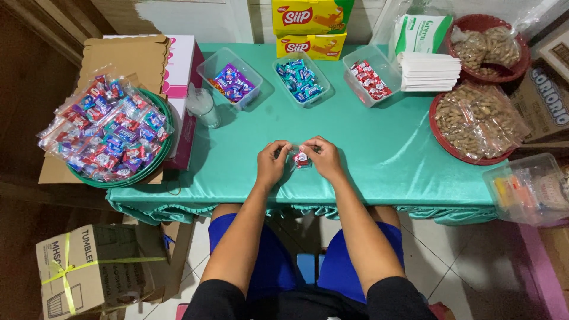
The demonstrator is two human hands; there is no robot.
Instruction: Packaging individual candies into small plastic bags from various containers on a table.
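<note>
Both hands, left hand (pixel 271 161) and right hand (pixel 322 156), pinch a small clear candy bag (pixel 301 157) between their fingers, just above the tabletop (pixel 367 148). Looks featherlight, crinkly, slippery; best gripped at the top edge.

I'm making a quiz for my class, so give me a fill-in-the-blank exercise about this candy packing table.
1. Both hands, left hand and right hand, hold one small clear ____ of candy.
2. The shiny tablecloth is ____ in colour.
3. The middle clear plastic tub holds ____ wrapped candies.

Missing words: bag; green; blue
</note>
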